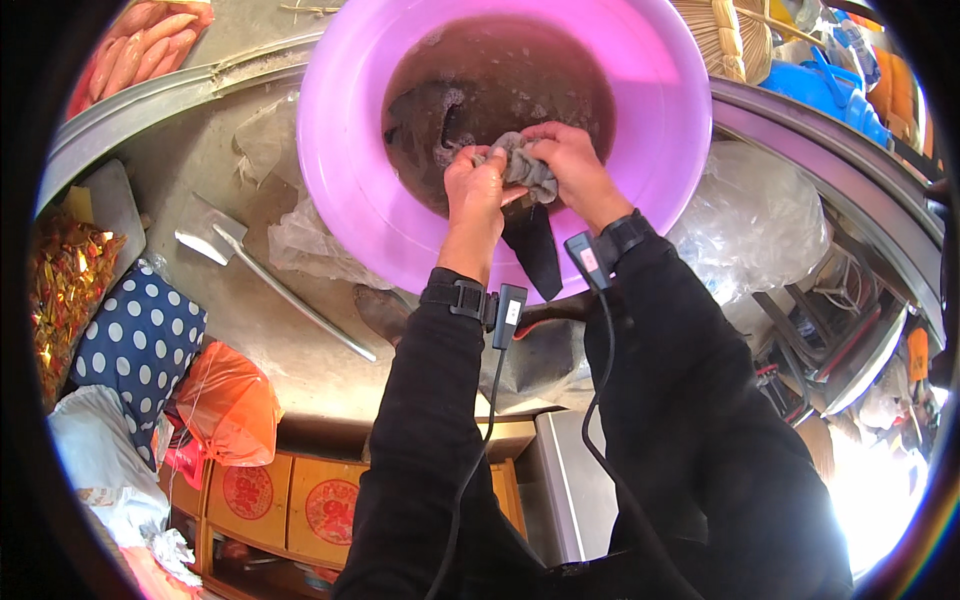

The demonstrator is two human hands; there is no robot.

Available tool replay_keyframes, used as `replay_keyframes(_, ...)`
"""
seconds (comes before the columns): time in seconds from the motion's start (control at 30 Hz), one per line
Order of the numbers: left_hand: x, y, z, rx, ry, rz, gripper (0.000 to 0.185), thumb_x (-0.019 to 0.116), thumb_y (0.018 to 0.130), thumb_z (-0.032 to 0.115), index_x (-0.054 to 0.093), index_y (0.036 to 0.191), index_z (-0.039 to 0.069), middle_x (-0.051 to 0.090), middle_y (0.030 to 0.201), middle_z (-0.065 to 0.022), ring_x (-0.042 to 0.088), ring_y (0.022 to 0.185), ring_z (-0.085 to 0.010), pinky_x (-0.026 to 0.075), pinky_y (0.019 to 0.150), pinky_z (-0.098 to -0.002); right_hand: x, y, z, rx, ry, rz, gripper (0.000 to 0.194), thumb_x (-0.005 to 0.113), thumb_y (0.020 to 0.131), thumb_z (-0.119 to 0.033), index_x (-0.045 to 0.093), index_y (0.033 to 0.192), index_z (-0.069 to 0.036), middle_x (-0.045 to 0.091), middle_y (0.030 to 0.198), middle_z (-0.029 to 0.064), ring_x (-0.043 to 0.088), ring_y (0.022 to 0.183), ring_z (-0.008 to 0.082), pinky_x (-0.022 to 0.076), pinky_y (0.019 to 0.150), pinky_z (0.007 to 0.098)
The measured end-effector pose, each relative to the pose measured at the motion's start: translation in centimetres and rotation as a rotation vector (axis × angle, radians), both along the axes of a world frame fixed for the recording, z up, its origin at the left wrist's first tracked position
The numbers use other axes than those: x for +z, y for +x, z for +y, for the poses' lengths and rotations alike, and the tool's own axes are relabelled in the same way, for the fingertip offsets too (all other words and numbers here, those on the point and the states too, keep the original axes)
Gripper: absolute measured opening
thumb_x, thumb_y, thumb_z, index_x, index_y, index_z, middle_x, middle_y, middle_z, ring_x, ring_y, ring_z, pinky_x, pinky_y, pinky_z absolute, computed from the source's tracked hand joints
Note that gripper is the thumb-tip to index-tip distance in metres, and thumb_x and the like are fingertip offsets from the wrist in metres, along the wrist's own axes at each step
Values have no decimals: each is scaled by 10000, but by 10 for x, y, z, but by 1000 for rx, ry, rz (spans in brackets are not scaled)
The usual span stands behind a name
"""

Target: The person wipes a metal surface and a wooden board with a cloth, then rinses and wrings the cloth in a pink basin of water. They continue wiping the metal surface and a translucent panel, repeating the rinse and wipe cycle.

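Observation:
A bunched grey wet cloth is held between my two hands above the near side of a purple plastic basin. My left hand grips its left end with the thumb on top. At the right end, the fingers of my right hand pinch the fabric. Murky brown water fills the basin's bottom, with some foam on it. Dark fabric lies partly under the water at the left. A black tapered piece, apparently cloth, lies over the near inner wall below my hands.
A small metal shovel lies on the floor at left. Clear plastic sheeting is right of the basin. Polka-dot and orange bags stand near a wooden cabinet. Sweet potatoes and a blue plastic container are farther off.

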State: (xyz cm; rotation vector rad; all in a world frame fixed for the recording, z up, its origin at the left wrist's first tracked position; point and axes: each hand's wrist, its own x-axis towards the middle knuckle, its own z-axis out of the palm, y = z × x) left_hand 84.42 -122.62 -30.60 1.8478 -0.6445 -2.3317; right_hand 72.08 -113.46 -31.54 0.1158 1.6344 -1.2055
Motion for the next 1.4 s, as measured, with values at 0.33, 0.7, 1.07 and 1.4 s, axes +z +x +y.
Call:
replay_keyframes(0.33, -27, 1, 8, -157, -145, -74, 397, 602, 912, -91, 574, 1308, -111, 611, 1261, -252, 727, 1083, -384, 729, 834, -516, -11, -14, -2, 651, 382, 708, 434, 738, 903, -179, 698, 1300, -9, 756, 1210, 323, 707, 1198, 512, 570, 1034, 574)
replay_keyframes(0.7, -10, 11, 14, -133, -259, 17, 203, 784, 943, 14, 735, 1122, -67, 715, 1096, -117, 708, 827, -184, 674, 654, -349, 2, -21, 16, 511, 425, 769, 260, 747, 920, -179, 785, 1089, 15, 789, 988, 288, 779, 983, 455, 596, 906, 501)
replay_keyframes(1.07, 26, 5, 6, -255, -293, 164, 268, 821, 1014, 204, 788, 1116, -41, 740, 881, -35, 654, 700, -102, 542, 642, -274, 55, 13, 8, 208, 127, 337, 400, 840, 932, -184, 697, 1238, 30, 767, 1019, 211, 751, 924, 277, 599, 863, 420)
replay_keyframes(1.4, 12, 36, 17, -24, -170, -87, 100, 759, 986, 43, 677, 1032, 9, 677, 864, -55, 639, 661, -138, 550, 533, -322, -2, 1, 6, 391, 386, 832, 324, 837, 886, -151, 745, 1164, -13, 777, 1024, 278, 764, 1028, 437, 587, 934, 488)
